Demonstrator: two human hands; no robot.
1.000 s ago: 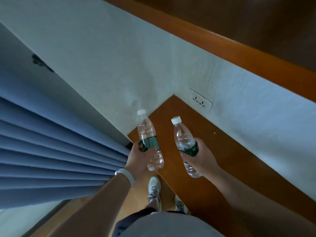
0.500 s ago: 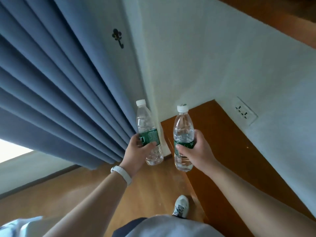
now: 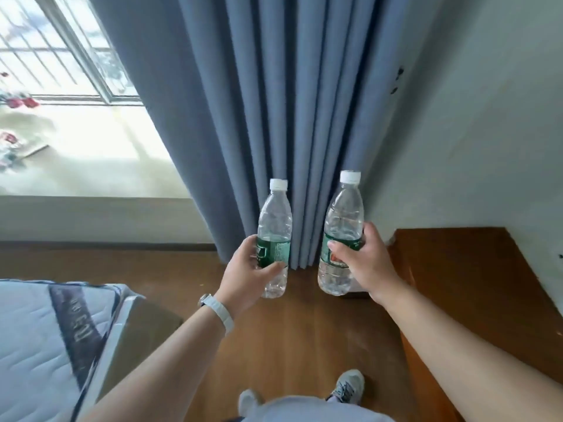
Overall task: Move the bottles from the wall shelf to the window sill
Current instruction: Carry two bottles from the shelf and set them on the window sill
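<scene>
I hold two clear plastic water bottles with white caps and green labels, both upright in front of me. My left hand (image 3: 248, 269) grips the left bottle (image 3: 274, 220) around its label. The right bottle (image 3: 344, 214) is gripped at its label by my right hand (image 3: 365, 263). The bright window sill (image 3: 91, 159) lies at the upper left, well to the left of both bottles. At the right edge is the brown wooden shelf surface (image 3: 469, 278).
A blue pleated curtain (image 3: 289, 102) hangs straight ahead behind the bottles. A mattress corner (image 3: 45, 336) fills the lower left. Wooden floor (image 3: 289, 345) stretches between mattress and shelf, with my shoes near the bottom. A few small objects lie on the sill's far left.
The view has swung left from the shelf corner to the curtain and window. Both hands still hold their bottles, now upright and away from the shelf.
</scene>
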